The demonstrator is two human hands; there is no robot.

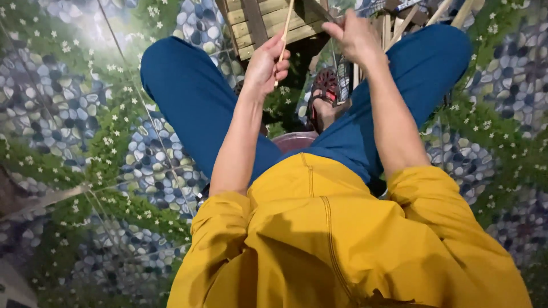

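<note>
Head view, person seated low, knees apart, blue trousers, yellow shirt.

Left hand [265, 65]: fingers curled tight round a thin wooden stick [283, 35], gripped near its lower end; the stick runs up and slightly right from the fingers to the top edge of the view.

Right hand [355, 35]: raised just right of the stick, back of the hand to the camera. Cannot tell whether its fingers are pinched or slack, nor whether they hold anything.

Beyond both hands: a slatted wooden frame [268, 23]. More loose sticks [394, 28] lie just right of the right hand. A sandalled foot [326, 94] sits below and between the hands, on a floor mat printed with pebbles and flowers [114, 142].

Risks, as judged:
- Stick is slender and held at one end; side load from the fingers could bend or snap it.
- Grip far from the tip, so the far end may wander off the frame.
- Foot lies directly below; a dropped stick would land on it.
</note>
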